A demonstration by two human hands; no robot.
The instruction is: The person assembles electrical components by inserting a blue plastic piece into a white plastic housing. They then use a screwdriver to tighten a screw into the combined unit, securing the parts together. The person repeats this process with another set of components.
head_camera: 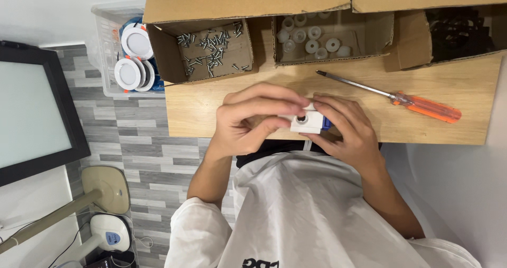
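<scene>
- The left hand [248,121] and the right hand [348,128] meet over the near edge of the wooden table [338,88], both closed around a small white block [307,122] with a round hole in its upper face.
- The left hand's fingers [274,107] curl over the block from the left, the thumb pressing in below; the right hand's fingers [330,112] wrap it from the right and behind.
- A bit of blue part [326,123] shows at the block's right side, against the right hand.
- An orange-handled screwdriver [391,96] lies on the table beyond the right hand, apart from it, its tip pointing left.
- At the far edge stand three open cardboard boxes: one with loose screws [211,48], one with white round caps [311,38], one with black parts [457,33].
- Left of the table, a clear plastic bin [108,51] holds round white fittings [134,56].
- A dark-framed panel [31,109] lies on the floor at far left.
</scene>
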